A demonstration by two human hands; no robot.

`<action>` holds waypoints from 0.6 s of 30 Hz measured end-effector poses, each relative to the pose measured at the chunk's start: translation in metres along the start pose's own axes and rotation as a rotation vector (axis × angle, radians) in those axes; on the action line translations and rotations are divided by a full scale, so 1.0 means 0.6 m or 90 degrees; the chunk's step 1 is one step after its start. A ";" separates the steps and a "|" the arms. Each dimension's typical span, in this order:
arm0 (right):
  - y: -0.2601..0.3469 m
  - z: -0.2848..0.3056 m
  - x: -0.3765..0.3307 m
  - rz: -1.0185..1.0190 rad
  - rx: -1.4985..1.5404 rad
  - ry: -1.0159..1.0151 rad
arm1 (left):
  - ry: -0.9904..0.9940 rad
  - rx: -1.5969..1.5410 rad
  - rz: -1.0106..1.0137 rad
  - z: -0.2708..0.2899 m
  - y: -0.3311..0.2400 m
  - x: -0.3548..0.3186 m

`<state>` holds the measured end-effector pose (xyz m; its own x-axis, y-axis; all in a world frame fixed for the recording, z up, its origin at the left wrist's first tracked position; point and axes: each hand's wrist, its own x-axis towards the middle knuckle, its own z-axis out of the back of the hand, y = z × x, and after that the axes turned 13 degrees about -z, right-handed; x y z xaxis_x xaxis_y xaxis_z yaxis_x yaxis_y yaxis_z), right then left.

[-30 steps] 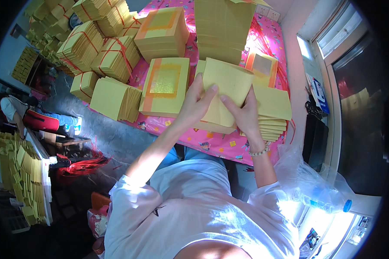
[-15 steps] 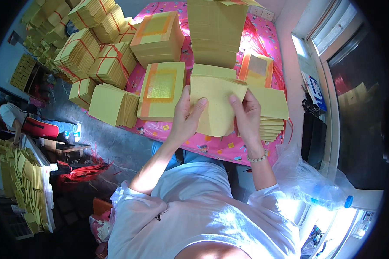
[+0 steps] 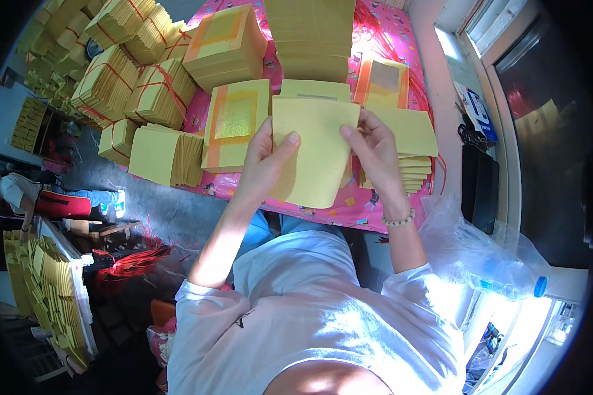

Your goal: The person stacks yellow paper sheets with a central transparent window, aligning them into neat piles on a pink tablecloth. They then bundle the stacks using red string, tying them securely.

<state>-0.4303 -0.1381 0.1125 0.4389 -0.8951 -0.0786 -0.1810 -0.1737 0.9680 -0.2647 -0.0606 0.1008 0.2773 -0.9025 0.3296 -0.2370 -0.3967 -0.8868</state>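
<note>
Between my fingers hangs a plain yellow rectangular paper sheet (image 3: 316, 155); my left hand (image 3: 265, 161) pinches its left edge, my right hand (image 3: 375, 148) its upper right corner; beyond the fingertips, a gold-foiled yellow paper stack (image 3: 234, 125) and tied bundles (image 3: 135, 85) look finished; I judge plenty of the loose yellow sheets (image 3: 412, 155) remain.

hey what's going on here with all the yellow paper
A person in a white shirt holds a yellow sheet of paper up in front of them with both hands: the left hand grips its left edge and the right hand its right edge. Below lies a table with a pink patterned cloth, covered in stacks of yellow paper, some with a gold square on top. To the left sit bundles tied with red string. A clear plastic bag lies at the right.
</note>
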 end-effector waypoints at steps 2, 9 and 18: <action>-0.021 0.017 -0.006 -0.044 -0.070 0.057 | -0.004 -0.019 0.006 0.000 -0.002 0.005; -0.049 0.034 -0.004 -0.093 -0.117 0.072 | 0.012 -0.018 0.046 0.010 0.016 0.011; -0.050 0.023 -0.020 -0.130 -0.093 0.069 | -0.003 -0.017 0.040 0.012 0.017 0.018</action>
<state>-0.4426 -0.1277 0.0811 0.5461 -0.7970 -0.2580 0.0469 -0.2784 0.9593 -0.2575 -0.0733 0.0929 0.2647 -0.9253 0.2717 -0.2788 -0.3431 -0.8970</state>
